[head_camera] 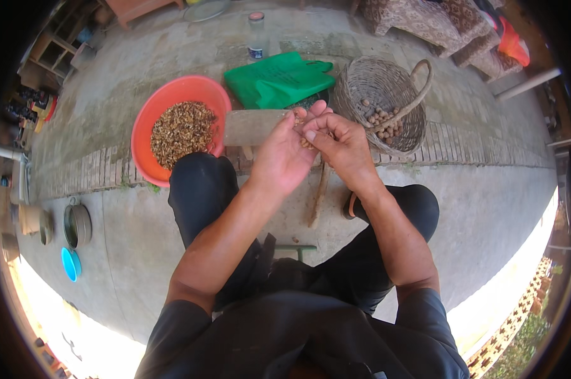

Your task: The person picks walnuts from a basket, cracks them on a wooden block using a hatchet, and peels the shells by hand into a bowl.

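Note:
My left hand (283,158) is turned palm up, with cracked walnut pieces (307,143) lying in the palm and by the fingers. Over that palm, the thumb and fingers of my right hand (349,142) pinch at the pieces; the fingers hide part of what they hold. Under my hands is a pale flat block (252,127). Shelled walnut bits (183,132) heap up in a red plastic basin (142,135) beside my left knee. To the right, a wicker basket (361,78) with an arched handle contains several whole walnuts (385,124).
A green bag (276,83) lies beyond the block, with a glass jar (256,38) behind it. A wooden stick (320,194) slants down between my knees. Metal pots (79,225) and a blue basin (70,264) stand left. A raised brick edge (470,144) crosses the floor.

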{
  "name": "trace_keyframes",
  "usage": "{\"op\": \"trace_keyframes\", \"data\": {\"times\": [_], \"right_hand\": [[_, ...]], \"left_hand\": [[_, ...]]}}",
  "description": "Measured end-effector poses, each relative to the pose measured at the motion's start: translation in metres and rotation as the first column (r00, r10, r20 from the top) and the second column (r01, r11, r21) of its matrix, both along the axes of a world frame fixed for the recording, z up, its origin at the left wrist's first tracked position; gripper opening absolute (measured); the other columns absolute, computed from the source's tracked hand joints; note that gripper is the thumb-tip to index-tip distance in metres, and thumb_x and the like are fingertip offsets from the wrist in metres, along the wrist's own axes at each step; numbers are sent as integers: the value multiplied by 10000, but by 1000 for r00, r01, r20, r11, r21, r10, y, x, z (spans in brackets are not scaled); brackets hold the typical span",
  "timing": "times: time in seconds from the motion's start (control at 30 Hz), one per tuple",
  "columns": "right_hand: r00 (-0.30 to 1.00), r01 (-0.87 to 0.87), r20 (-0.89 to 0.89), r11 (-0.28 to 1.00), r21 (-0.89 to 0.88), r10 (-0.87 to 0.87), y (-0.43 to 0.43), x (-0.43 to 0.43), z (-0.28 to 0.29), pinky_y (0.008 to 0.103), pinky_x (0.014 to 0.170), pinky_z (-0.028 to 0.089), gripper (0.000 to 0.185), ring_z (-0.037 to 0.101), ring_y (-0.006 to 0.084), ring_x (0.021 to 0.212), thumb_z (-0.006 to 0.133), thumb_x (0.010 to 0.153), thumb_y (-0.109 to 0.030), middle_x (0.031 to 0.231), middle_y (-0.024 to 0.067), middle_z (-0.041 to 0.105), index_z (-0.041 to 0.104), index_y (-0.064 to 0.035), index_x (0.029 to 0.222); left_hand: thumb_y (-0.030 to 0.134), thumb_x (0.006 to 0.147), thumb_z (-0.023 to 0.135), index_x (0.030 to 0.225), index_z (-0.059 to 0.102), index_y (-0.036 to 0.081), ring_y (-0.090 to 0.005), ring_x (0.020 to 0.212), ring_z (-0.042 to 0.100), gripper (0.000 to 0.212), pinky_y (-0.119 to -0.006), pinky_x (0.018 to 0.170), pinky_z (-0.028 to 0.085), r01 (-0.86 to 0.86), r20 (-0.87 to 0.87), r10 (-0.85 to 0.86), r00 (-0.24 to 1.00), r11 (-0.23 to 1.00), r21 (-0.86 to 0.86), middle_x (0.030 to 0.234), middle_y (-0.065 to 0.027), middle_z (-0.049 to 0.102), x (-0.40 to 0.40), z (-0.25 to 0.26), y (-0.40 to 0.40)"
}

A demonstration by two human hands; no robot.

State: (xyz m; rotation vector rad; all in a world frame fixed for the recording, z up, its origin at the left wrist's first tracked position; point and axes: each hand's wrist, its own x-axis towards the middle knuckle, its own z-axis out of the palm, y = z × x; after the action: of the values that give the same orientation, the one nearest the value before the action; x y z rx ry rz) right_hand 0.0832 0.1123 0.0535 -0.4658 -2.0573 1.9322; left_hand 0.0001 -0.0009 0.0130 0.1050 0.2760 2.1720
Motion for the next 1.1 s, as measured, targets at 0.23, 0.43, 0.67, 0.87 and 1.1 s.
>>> {"op": "trace_keyframes", "data": {"times": [0.23, 0.43, 0.67, 0.87, 1.1], "right_hand": [[991, 61, -126, 993, 101, -48, 2, -5, 2, 233, 686, 508, 207, 620, 59, 760, 670, 907, 4, 854, 13, 688, 691, -14, 1112], [977, 126, -209, 892, 435, -36, -2, -5, -4, 255, 696, 516, 266, 622, 91, 769, 674, 904, 19, 919, 35, 685, 710, -31, 1163], [966, 181, -258, 771, 611, -22, 1, -6, -2, 309, 658, 519, 208, 659, 198, 754, 665, 892, 17, 882, 112, 668, 746, -33, 1077], [969, 193, -243, 752, 630, -46, 0, -4, 1, 326, 657, 516, 212, 657, 221, 744, 659, 893, 9, 848, 120, 661, 750, -40, 1077], [898, 294, -405, 919, 264, -171, 13, -13, -12, 302, 557, 500, 145, 621, 149, 635, 642, 922, -9, 837, 53, 670, 743, -15, 1026]], "left_hand": [[250, 1050, 552, 1100, 606, 108, -226, 1224, 549, 160, -439, 1114, 404, 35, 24, -33, 999, 997, -64, 1246, -90, 613, 1, -9, 0], [241, 1060, 534, 1214, 585, 102, -175, 1194, 554, 214, -377, 1088, 424, 81, 14, -81, 997, 995, -48, 1210, -35, 616, 6, -14, -1], [239, 1062, 527, 1243, 572, 113, -169, 1167, 554, 225, -375, 1063, 433, 115, 32, -113, 993, 992, -49, 1198, -11, 610, 4, -24, -1], [250, 1061, 529, 1218, 587, 113, -170, 1156, 559, 216, -382, 1047, 439, 134, 43, -132, 990, 990, -50, 1186, -14, 615, 3, -27, -2], [268, 1066, 514, 1326, 561, 48, -252, 1289, 519, 343, -426, 1142, 398, 119, 41, -117, 992, 990, -69, 1358, -119, 580, 7, 2, 1]]}}
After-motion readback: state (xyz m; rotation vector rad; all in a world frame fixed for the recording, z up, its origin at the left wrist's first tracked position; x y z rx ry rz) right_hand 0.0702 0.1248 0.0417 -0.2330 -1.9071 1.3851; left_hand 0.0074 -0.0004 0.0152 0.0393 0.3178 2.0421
